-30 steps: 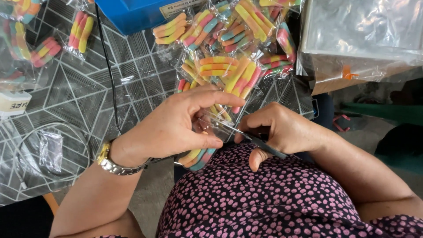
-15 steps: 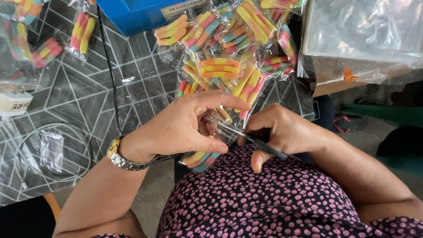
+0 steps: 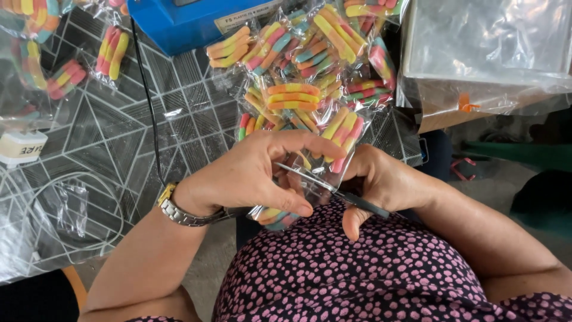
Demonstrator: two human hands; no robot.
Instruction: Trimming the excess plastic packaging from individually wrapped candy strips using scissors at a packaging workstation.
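I see my left hand (image 3: 256, 176) near the middle of the frame, fingers curled and clamped on a small clear packet of striped candies (image 3: 280, 211), whose lower end pokes out under the thumb, just above my lap. My right hand (image 3: 381, 182) sits just to the right of it, closed around a pair of scissors (image 3: 333, 191); the dark handle runs out under the palm toward the lower right, and the thin metal blades slant up and left across the clear plastic at the top of the packet, between the two hands. I cannot tell whether the blades are parted or closed on the plastic. The two hands are close together, nearly touching over the packet.

Just above my hands, in the upper middle of the frame, lies a heap of sealed candy packets (image 3: 310, 65) in orange, yellow, pink and green stripes. They rest on the desk (image 3: 190, 119), which is covered in a grey pattern of lines and triangles. A blue machine (image 3: 190, 21) stands at the top edge, left of centre, and a black cord (image 3: 149, 113) runs down from it across the desk. More candy packets (image 3: 110, 50) lie in the upper left. A white plug (image 3: 21, 149) sits at the left edge with a pale cable looping below it. A stack of clear plastic bags (image 3: 482, 48) fills the upper right. A metal wristwatch (image 3: 176, 209) circles my left wrist, and my dark dotted dress (image 3: 369, 274) fills the lower part.
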